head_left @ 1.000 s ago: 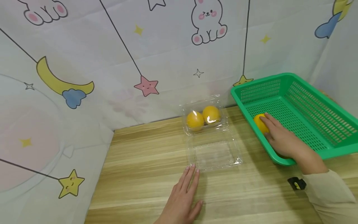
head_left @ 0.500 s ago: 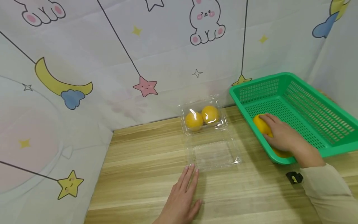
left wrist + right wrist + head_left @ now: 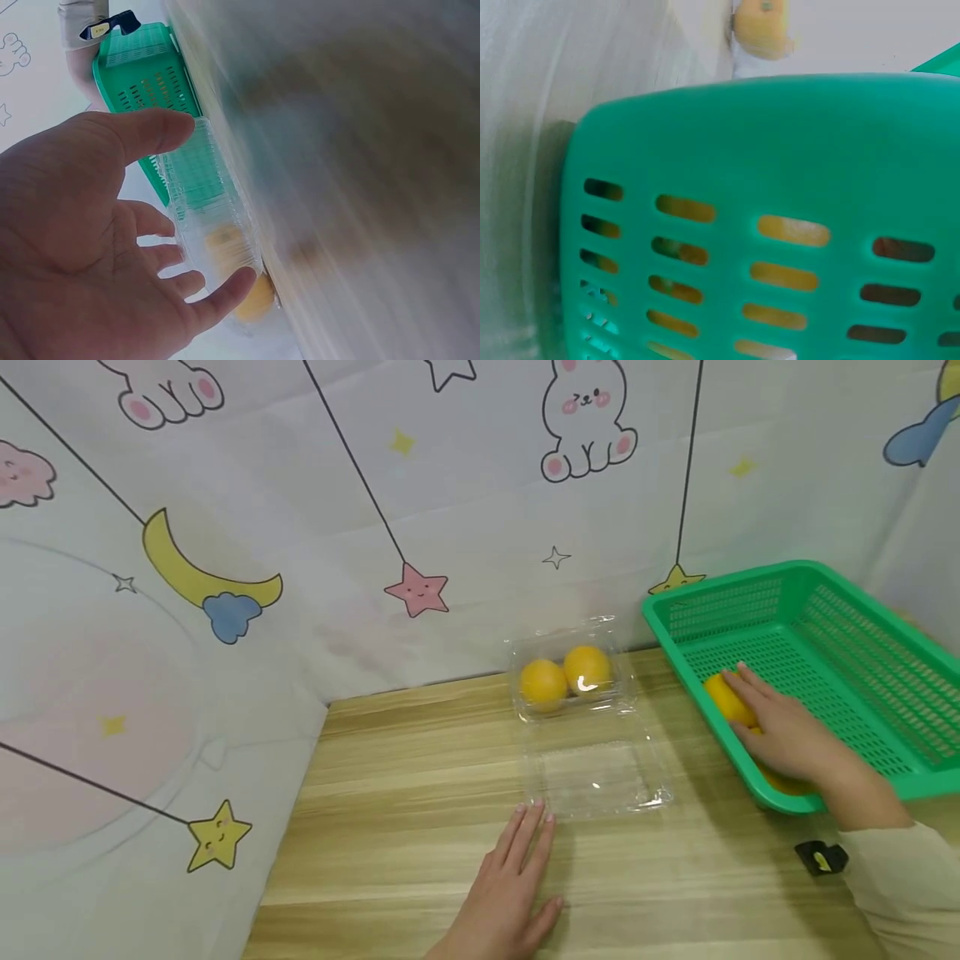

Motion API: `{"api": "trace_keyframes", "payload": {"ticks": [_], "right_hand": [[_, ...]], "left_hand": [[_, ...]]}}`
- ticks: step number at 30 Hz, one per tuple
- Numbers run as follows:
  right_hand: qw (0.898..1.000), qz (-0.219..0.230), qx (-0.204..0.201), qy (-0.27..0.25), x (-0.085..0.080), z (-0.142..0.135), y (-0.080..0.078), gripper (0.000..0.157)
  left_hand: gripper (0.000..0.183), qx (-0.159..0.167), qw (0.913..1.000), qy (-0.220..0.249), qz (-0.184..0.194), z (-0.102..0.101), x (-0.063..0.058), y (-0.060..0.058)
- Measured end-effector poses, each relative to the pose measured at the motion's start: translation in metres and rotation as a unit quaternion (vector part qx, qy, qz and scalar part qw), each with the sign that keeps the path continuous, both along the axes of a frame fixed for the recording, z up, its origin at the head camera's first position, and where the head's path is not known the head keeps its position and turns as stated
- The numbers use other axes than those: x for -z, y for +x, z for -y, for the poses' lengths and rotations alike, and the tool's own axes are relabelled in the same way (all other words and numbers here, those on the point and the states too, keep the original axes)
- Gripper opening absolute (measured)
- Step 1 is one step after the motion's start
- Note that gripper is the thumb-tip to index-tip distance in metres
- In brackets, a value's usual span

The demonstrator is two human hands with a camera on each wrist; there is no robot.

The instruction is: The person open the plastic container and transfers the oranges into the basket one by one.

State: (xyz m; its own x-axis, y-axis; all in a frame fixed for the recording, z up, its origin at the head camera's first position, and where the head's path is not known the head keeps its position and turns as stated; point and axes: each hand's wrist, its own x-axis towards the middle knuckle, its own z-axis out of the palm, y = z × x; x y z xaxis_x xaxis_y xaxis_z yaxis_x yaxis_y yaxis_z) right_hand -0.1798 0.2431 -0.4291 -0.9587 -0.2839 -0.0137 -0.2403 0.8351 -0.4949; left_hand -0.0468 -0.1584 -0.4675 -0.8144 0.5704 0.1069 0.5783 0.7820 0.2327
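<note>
Reaching into the green basket (image 3: 810, 668)

Resting right hand (image 3: 787, 739) over an orange (image 3: 726, 700) along the basket's left wall; cannot tell whether clamped on it. Extending left hand (image 3: 502, 893), fingers loosely straight, beside the clear box (image 3: 592, 781) on the worktop (image 3: 390, 760), with two oranges (image 3: 543, 683) inside.

Marks (image 3: 600, 323) on the basket (image 3: 735, 150) blur; no text is legible.

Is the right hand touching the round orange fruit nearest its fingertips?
Touching: the head view shows the right hand curled onto the fruit, with no visible gap.
</note>
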Motion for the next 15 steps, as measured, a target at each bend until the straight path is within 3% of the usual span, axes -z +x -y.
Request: {"api": "trace_keyframes", "payload": {"ticks": [9, 15], "right_hand": [[0.996, -0.005, 0.024, -0.083, -0.004, 0.005, -0.004, 0.063], [0.986, -0.103, 0.064, -0.115, -0.011, 0.005, 0.005, 0.056]], "left_hand": [[0.096, 0.003, 0.9997, 0.007, -0.021, 0.005, -0.001, 0.003], [0.092, 0.01, 0.9997, 0.016, 0.013, 0.003, -0.005, 0.004]]}}
